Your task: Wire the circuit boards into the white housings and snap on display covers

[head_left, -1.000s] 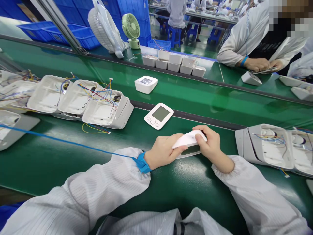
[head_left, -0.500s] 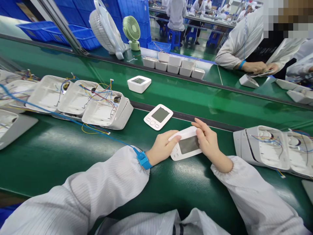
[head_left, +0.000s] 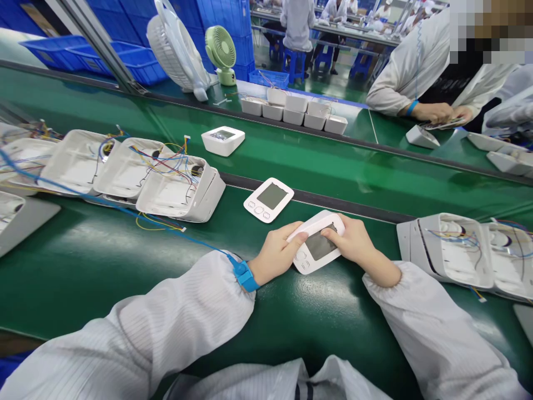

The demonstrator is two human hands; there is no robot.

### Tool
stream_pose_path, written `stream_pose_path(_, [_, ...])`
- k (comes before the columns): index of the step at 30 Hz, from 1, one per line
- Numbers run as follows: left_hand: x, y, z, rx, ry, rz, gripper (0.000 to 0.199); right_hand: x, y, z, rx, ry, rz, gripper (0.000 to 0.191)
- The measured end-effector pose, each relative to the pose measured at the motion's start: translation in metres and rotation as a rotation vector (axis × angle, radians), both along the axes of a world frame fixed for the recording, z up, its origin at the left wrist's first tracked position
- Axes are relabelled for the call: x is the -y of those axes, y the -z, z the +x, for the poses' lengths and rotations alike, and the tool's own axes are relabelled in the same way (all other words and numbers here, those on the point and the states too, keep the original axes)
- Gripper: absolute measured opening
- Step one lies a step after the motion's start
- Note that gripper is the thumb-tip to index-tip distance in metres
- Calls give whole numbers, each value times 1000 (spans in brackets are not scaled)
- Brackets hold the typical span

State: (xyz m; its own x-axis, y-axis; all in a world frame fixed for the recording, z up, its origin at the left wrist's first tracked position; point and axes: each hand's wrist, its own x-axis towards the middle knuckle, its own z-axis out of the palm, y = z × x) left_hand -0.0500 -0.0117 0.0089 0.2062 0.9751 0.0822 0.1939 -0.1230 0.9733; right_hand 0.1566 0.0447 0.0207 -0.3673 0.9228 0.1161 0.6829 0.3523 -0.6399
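Note:
Between my hands, above the green bench, is a white monitor front panel (head_left: 312, 260) with a grey screen and buttons, tilted towards me. My left hand (head_left: 278, 253) grips its left side, thumb on the front face. My right hand (head_left: 352, 239) clasps the right end, and its thumb lies over the screen. The fingers behind the panel are hidden. A similar white panel (head_left: 268, 200) rests face up just beyond my left hand, near the dark rail. A blue wrist strap (head_left: 245, 275) with a cord circles my left wrist.
Open white housings (head_left: 175, 189) with loose wires line the left; more housings (head_left: 462, 250) stand at right. A white device (head_left: 223, 141) sits on the green belt (head_left: 316, 166). Beyond are small white cases (head_left: 293, 111), two fans (head_left: 220, 53) and a co-worker's hands (head_left: 441, 114).
My right hand has closed further round the panel, its thumb moving onto the screen. The panel has turned slightly, showing more of its front. The device on the belt has shifted left.

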Motion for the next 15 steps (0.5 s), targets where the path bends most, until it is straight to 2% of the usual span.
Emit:
stream_pose_path(5, [-2, -1, -1, 23, -1, -5, 38, 0, 9, 1, -65, 14, -32, 47])
stream_pose_path(9, [-6, 3, -2, 56, -40, -26, 41, -4, 19, 3, -281, -26, -62, 54])
stream_pose_path(13, [-12, 13, -5, 196, -201, -73, 51, -8, 27, 3, -582, -53, -141, 65])
stream_pose_path(15, [-14, 16, -7, 253, -273, -22, 53, -9, 30, 3, -605, -107, -231, 64])
